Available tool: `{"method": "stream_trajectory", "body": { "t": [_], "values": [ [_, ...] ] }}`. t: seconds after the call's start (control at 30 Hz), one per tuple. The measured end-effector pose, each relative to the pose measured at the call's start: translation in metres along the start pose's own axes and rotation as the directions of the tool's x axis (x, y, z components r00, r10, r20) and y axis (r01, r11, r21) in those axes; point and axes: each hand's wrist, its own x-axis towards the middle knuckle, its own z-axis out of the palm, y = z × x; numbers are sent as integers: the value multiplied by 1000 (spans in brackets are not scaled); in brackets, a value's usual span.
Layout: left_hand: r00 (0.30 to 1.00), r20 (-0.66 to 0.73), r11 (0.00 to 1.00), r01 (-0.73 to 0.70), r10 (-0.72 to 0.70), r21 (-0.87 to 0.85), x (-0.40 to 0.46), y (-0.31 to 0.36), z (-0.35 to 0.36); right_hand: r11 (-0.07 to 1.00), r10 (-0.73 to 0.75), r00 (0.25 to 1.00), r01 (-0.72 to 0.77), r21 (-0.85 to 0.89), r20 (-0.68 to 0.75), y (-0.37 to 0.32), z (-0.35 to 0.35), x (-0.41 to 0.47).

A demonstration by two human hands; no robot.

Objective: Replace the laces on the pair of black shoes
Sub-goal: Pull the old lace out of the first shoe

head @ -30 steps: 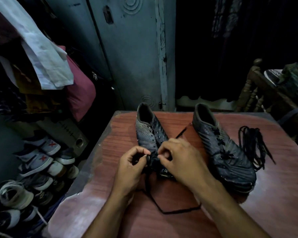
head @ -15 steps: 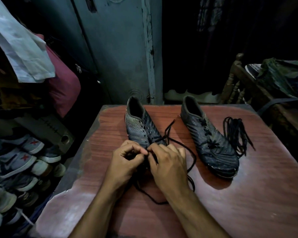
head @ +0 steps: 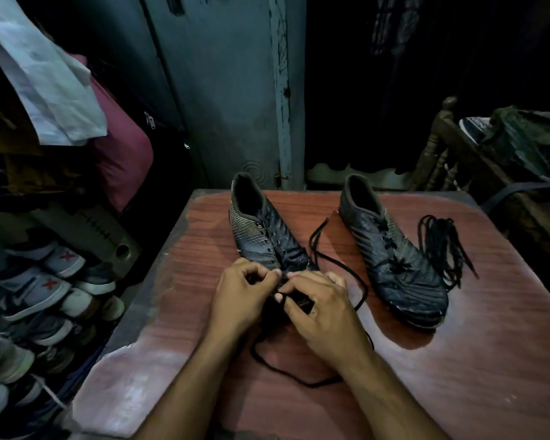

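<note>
We see the surface as reddish wood-grain laminate, smooth with a dull sheen, worn pale and scuffed along its near left edge. The left shoe looks like ribbed synthetic leather, faintly glossy, with a printed pattern of pale dots on its side. The right shoe has the same ridged, slightly shiny skin, scuffed at the toe. The loose laces are matt black woven cord. The cloth hanging at left is pale, creased fabric.

Both hands — left hand, right hand — pinch a black lace over the left shoe.
</note>
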Motion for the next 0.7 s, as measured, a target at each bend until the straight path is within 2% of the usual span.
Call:
{"method": "stream_trajectory", "body": {
  "t": [0.07, 0.2, 0.3, 0.43, 0.53, 0.6, 0.7],
  "values": [
    [998, 56, 999, -31, 33, -34, -3, 0, -4, 998, 44, 999, -44, 36, -6, 0, 0, 2],
    [969, 202, 970, -94, 141, -225, -4, -5, -14, 974, 170, 985, -163, 156, -29, 4, -3, 6],
    [946, 281, 950, -71, 160, -303, -5, -3, -18, 926, 277, 961, -269, 265, 7, 0, -2, 10],
    [909, 375, 932, -36, 181, -362, -6, -5, -21, 947, 287, 957, -277, 164, -42, -5, 5, 21],
    [903, 402, 914, 27, 151, -404, -9, -6, -20, 931, 342, 940, -338, 141, -6, -4, 5, 27],
    [906, 396, 921, 18, 150, -389, -10, -4, -19, 922, 374, 927, -374, 100, 20, -6, 3, 28],
    [946, 306, 915, 26, 107, -402, -10, 0, -20, 920, 377, 926, -377, 104, 16, -5, 5, 27]
  ]
}}
